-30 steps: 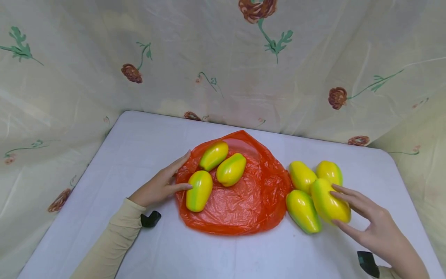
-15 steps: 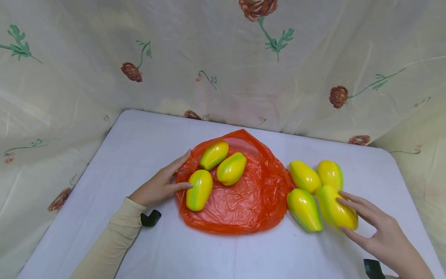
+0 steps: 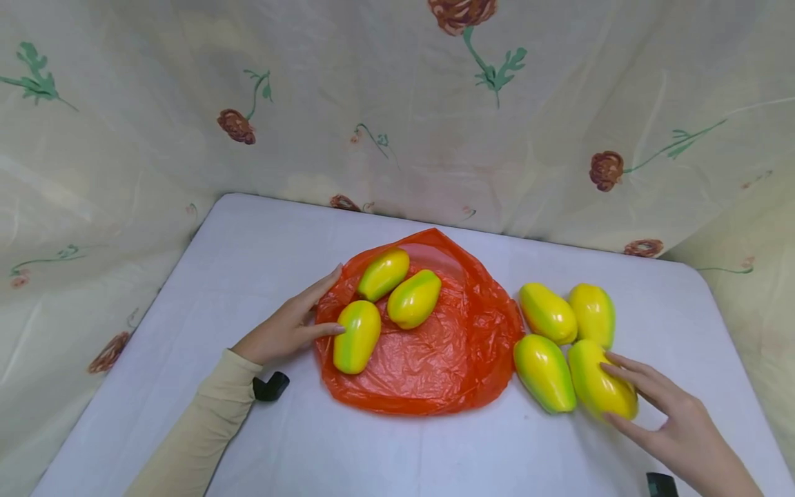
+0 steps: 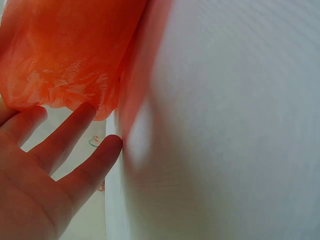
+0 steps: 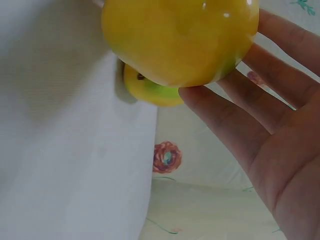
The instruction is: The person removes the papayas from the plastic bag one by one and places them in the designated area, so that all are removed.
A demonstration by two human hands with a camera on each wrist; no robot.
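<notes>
On the table lies a red plastic bag (image 3: 428, 366), spread open, with three glossy yellow-green papayas on it: one at the back (image 3: 384, 274), one in the middle (image 3: 414, 299) and one at the front left (image 3: 357, 337). My left hand (image 3: 288, 328) rests at the bag's left edge, thumb reaching over to the front-left papaya. In the left wrist view its fingers (image 4: 75, 127) are spread and nearly straight against the red plastic. Right of the bag, my right hand (image 3: 673, 407) holds another papaya (image 3: 599, 379) between thumb and fingertips. The right wrist view shows that papaya (image 5: 180, 40) large above the fingers.
Three more papayas sit close by the held one: a back-left one (image 3: 548, 313), a back-right one (image 3: 592, 314) and a front-left one (image 3: 544, 373) near the bag's edge. A white cloth covers the table (image 3: 373, 455). Flower-patterned curtain (image 3: 397, 90) hangs behind and at both sides.
My right hand has moved the held papaya slightly right and toward me, from overlapping the other papayas to beside them. The left hand and the bag stay in place.
</notes>
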